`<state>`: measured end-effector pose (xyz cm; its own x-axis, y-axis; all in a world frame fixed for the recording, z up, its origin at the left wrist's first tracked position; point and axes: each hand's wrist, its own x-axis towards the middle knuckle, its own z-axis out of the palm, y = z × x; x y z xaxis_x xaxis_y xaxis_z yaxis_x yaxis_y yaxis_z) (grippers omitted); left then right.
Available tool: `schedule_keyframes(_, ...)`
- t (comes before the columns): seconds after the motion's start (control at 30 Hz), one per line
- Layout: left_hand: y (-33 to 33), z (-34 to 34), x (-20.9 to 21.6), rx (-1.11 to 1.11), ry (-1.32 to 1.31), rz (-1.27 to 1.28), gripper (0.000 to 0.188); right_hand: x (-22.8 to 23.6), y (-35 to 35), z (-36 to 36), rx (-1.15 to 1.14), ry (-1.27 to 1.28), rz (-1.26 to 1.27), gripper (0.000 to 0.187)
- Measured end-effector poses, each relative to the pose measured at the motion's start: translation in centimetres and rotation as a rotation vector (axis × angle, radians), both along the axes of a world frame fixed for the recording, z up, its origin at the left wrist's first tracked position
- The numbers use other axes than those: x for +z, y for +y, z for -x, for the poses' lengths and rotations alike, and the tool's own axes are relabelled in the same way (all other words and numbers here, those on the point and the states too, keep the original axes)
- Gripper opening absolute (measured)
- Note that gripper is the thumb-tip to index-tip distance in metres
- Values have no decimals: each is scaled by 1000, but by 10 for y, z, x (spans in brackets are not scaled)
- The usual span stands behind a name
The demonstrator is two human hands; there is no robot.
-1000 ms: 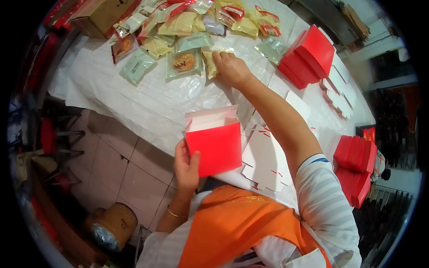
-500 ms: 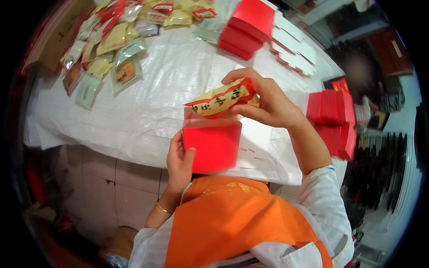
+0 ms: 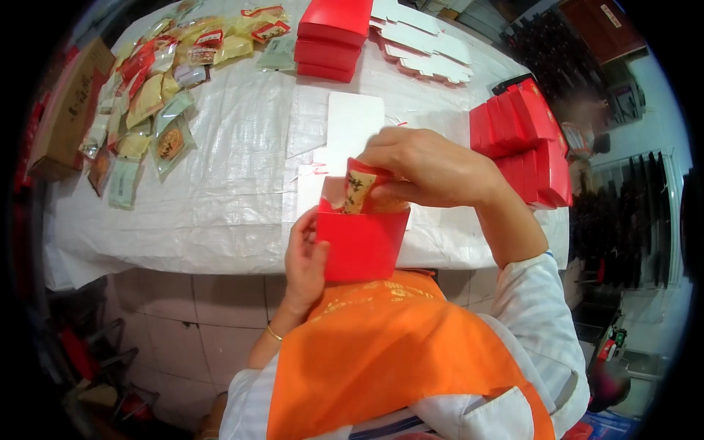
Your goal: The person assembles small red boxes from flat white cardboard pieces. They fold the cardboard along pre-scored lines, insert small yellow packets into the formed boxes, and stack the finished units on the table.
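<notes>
The right hand [image 3: 429, 167] pinches a red-and-cream packet [image 3: 358, 189], its visible length running steeply down into an open-topped red box [image 3: 361, 246]. The left hand [image 3: 303, 258] clasps the box's side.

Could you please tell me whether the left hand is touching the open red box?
Touching. The head view shows the left hand holding the red box by its left side, the thumb over its edge.

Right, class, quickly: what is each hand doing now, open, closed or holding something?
Left hand: closed, holding the red box by its left side.
Right hand: closed, holding a red-and-yellow packet at the box's open top.
</notes>
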<state>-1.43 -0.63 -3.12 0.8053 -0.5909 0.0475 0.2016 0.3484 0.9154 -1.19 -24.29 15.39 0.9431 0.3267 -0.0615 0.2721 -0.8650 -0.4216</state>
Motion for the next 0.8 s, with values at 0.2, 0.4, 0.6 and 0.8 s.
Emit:
schedule_keyframes(0.2,-14,12,3,-14,-60,105,57,-15,11,30,-95,-356,-43,32)
schedule_keyframes(0.4,-28,28,9,-43,-97,156,68,-36,3,70,-89,-711,-178,30)
schedule_keyframes(0.6,-44,48,11,-111,24,61,70,-117,2,156,-803,-420,-828,21)
schedule_keyframes(0.8,-41,34,12,-328,-39,-15,48,-147,5,172,-805,-308,-1165,34)
